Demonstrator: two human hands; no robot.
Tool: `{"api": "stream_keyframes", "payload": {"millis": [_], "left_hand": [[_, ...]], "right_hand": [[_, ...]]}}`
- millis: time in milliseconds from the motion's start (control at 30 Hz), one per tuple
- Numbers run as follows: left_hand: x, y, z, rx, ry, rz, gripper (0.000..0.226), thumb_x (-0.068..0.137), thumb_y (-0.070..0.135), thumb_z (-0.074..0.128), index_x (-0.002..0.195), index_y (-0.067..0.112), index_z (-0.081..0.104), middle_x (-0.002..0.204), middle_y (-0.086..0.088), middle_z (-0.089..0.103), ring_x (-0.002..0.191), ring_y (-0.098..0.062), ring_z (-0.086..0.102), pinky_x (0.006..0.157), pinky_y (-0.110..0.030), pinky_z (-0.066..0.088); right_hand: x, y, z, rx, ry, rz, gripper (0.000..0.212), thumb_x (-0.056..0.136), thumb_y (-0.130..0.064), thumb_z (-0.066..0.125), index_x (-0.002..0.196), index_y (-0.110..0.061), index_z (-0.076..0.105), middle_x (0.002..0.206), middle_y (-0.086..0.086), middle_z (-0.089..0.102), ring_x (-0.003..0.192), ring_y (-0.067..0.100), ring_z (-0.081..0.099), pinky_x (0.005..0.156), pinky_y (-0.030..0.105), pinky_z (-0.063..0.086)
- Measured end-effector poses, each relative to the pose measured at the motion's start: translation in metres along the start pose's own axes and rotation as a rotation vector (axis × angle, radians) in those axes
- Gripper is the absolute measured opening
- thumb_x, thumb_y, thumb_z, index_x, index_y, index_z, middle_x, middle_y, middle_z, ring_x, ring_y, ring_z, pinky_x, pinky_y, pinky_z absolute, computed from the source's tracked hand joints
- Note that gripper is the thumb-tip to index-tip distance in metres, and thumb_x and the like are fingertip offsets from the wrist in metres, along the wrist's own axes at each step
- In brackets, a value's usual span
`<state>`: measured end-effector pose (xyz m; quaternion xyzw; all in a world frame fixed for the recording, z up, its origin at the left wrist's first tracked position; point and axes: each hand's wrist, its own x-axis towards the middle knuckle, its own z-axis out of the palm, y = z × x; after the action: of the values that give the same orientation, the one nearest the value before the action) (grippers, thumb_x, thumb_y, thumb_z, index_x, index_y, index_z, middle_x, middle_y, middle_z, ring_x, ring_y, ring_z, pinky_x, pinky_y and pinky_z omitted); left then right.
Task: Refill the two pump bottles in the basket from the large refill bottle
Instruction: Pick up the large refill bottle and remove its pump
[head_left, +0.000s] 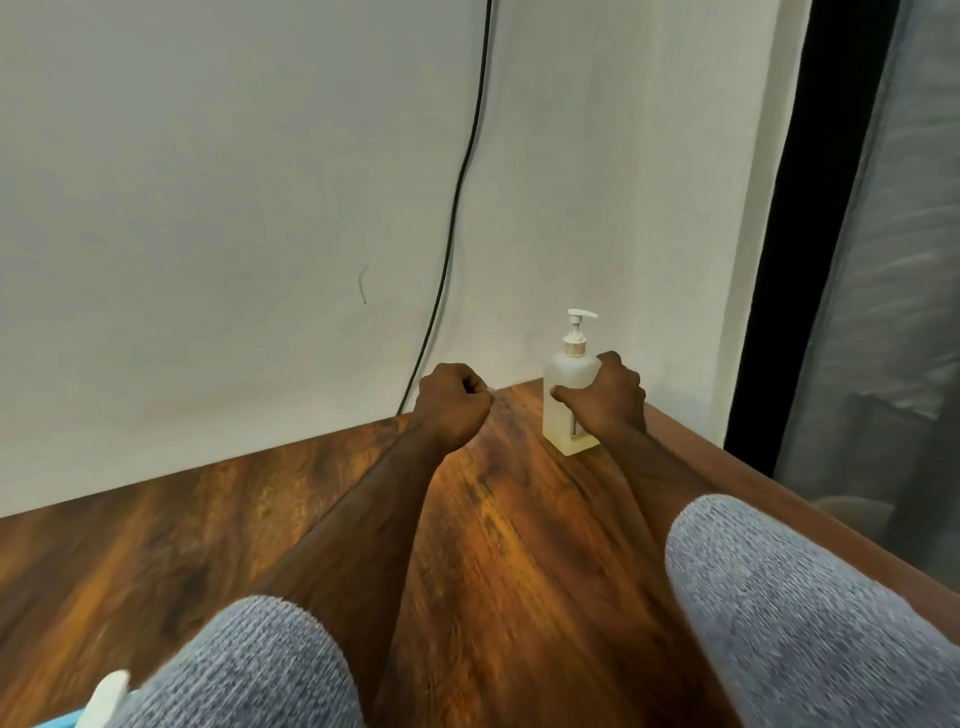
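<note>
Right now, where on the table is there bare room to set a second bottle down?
Bare wood lies left of the left hand, along the wall, and between the forearms. It is crowded at the far right corner, where the right hand grips the pump bottle.

From my feed the pump bottle (569, 400) looks frosted white with a pale yellowish tint low down, white pump, tan collar. Table (249, 525) is warm brown wood grain with dark streaks. Sleeves (779, 608) are heathered grey-blue knit. Wall (208, 182) is off-white, cable (457, 208) black, and there's a bit of light blue bottom left.
</note>
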<state>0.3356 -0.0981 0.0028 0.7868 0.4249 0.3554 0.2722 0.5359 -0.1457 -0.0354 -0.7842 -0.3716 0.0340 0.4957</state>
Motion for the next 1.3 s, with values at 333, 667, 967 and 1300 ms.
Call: {"api": "stream_keyframes", "payload": {"millis": [333,667,967,1300], "left_hand": [[-0.089,0.036,-0.009,-0.093,-0.062,0.041,0.015,0.093,0.019,0.065,0.086,0.007,0.068,0.082,-0.007,0.070,0.082,-0.022,0.070,0.063,-0.026,0.051],[-0.180,0.050,-0.014,-0.175,-0.180,0.057,0.020,0.093,0.017,0.063,0.086,-0.001,0.061,0.084,-0.014,0.068,0.084,-0.029,0.071,0.052,-0.021,0.044],[-0.226,0.067,-0.011,-0.217,-0.228,0.094,0.011,0.093,0.017,0.066,0.087,0.007,0.065,0.082,-0.008,0.066,0.083,-0.026,0.069,0.058,-0.021,0.044],[-0.260,0.024,0.062,-0.392,-0.303,-0.019,0.095,0.070,0.034,0.088,0.148,0.025,0.035,0.146,0.008,0.045,0.130,-0.014,0.046,0.102,-0.032,0.048]], "right_hand": [[-0.117,0.010,-0.070,0.019,0.038,-0.105,0.073,0.067,-0.046,0.087,0.128,-0.023,0.055,0.120,-0.001,0.066,0.106,0.020,0.063,0.089,0.037,0.054],[-0.215,0.027,-0.140,-0.031,0.049,-0.088,0.071,0.072,-0.043,0.087,0.127,-0.018,0.050,0.116,-0.001,0.062,0.096,0.013,0.059,0.075,0.022,0.050],[-0.260,0.029,-0.155,-0.001,0.146,-0.060,0.084,0.064,-0.058,0.086,0.133,-0.025,0.049,0.127,0.000,0.063,0.111,0.020,0.062,0.092,0.040,0.055],[-0.286,0.053,-0.133,0.268,0.184,0.062,0.075,0.073,-0.091,0.036,0.113,-0.032,0.058,0.114,-0.006,0.067,0.097,0.012,0.067,0.078,0.041,0.062]]}}
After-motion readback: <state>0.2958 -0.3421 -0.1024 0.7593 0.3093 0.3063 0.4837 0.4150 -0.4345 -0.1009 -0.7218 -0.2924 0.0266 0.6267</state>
